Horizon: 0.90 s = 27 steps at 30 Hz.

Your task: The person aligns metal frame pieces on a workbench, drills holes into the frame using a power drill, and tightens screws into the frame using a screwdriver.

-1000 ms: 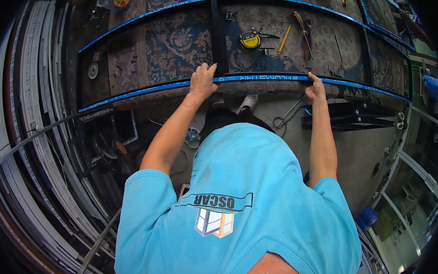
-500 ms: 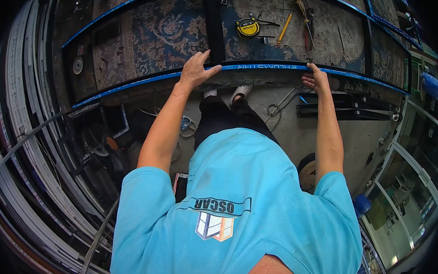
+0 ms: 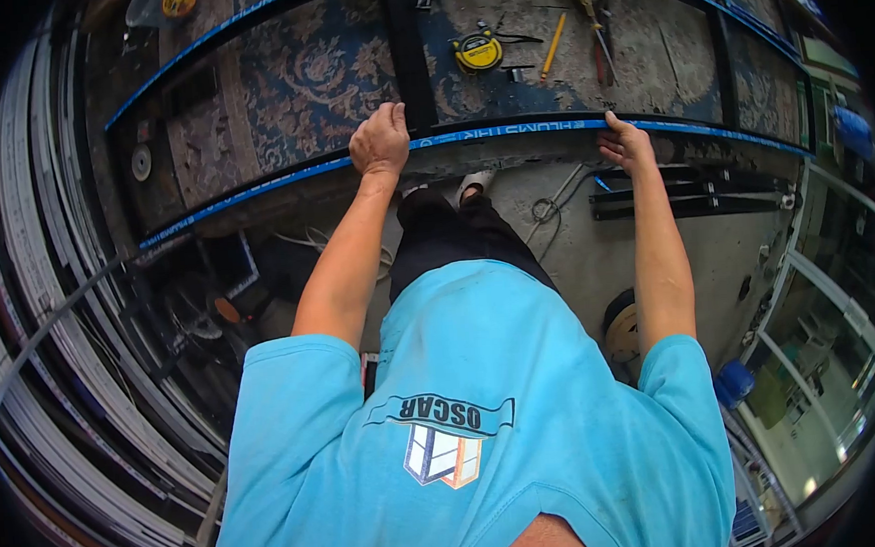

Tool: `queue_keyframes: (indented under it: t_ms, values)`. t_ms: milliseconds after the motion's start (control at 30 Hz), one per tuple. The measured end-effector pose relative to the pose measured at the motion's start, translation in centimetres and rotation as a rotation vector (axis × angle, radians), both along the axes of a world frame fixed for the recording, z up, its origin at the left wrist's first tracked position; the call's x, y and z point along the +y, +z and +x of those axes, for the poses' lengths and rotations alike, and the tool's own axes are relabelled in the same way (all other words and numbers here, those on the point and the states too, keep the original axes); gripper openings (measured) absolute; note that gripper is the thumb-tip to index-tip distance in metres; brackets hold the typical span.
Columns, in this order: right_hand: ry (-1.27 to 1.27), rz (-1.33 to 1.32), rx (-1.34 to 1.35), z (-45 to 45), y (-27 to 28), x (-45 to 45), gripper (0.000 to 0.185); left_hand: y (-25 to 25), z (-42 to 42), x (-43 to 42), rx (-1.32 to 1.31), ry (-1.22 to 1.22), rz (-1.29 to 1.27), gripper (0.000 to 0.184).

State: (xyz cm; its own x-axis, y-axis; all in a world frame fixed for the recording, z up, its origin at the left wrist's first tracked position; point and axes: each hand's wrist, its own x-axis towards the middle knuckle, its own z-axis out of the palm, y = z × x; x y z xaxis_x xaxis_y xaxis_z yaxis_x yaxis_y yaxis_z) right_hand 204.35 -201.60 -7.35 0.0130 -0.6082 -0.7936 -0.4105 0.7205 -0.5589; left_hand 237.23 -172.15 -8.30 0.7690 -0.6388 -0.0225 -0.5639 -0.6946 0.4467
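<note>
A long black frame point(image 3: 281, 176), its edge covered with blue printed film, lies across a carpeted work surface. My left hand point(image 3: 379, 140) is over its near rail, fingers curled together and closed; what they hold, if anything, is hidden. Farther right, my right hand point(image 3: 627, 145) grips the same rail, thumb on top and fingers curled below. A black crossbar point(image 3: 407, 50) runs away from the rail just right of my left hand. Inside the frame lie a yellow tape measure point(image 3: 479, 52), a yellow pencil point(image 3: 553, 46) and a screwdriver point(image 3: 590, 21).
Long profiles point(image 3: 52, 277) are stacked along the left side. Black metal parts point(image 3: 688, 196) and a looped cable point(image 3: 546, 210) are on the floor below the surface. At the right stands a glazed frame point(image 3: 827, 285). A round disc point(image 3: 141, 162) lies at the far left.
My left hand has gone from spread fingers to closed ones and sits slightly left. My right hand stays on the rail. The view has shifted a little.
</note>
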Motion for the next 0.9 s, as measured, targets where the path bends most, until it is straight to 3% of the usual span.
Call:
queue_keyframes:
  t_ms: [33,167,233,300,333,367,400,467,533,633,800,867,900]
  values:
    - [0.023,-0.011,-0.023,0.0,0.3,0.7,0.051,0.4,0.0,-0.1,-0.001,0.013,0.044,0.033]
    - [0.143,-0.484,-0.031,-1.6,-2.3,7.2,0.042,1.8,0.2,-0.4,0.174,0.053,0.141,0.038]
    - [0.264,-0.447,-0.097,-3.2,-2.1,12.8,0.033,1.7,0.7,0.4,0.201,-0.006,0.069,0.042]
    - [0.35,-0.337,0.125,-4.5,-0.1,20.0,0.03,-4.1,2.5,2.2,0.034,-0.341,-0.21,0.043]
    - [0.388,-0.489,0.137,-7.2,-4.1,24.0,0.033,-3.9,2.4,2.3,0.252,-0.332,-0.3,0.047]
    - [0.426,-0.377,0.22,-8.1,-0.3,27.9,0.036,0.2,0.0,1.4,0.137,-0.186,-0.023,0.05]
    - [0.434,-0.255,0.287,-10.2,-1.1,32.2,0.037,0.8,-0.9,1.5,0.059,-0.296,-0.019,0.053]
    - [0.27,-0.166,0.458,-13.6,-2.2,42.5,0.036,0.9,-0.1,2.5,0.001,-0.439,0.137,0.053]
    - [0.057,-0.078,0.549,-16.0,-3.0,50.7,0.035,-1.1,1.2,2.0,0.149,-0.514,-0.07,0.058]
    - [-0.243,-0.064,0.637,-17.5,-5.4,62.9,0.035,-0.7,2.0,1.3,0.165,-0.631,-0.005,0.062]
    - [-0.772,0.311,0.389,-14.8,-1.8,74.3,0.033,-3.1,4.5,-0.6,0.104,-0.85,0.022,0.064]
    - [-0.849,0.364,0.345,-14.2,-0.8,77.2,0.03,-3.0,4.5,-0.9,0.584,-0.682,0.061,0.063]
    - [-0.868,0.38,0.262,-14.7,-0.8,78.5,0.03,-2.3,4.2,-1.2,0.576,-0.688,0.058,0.063]
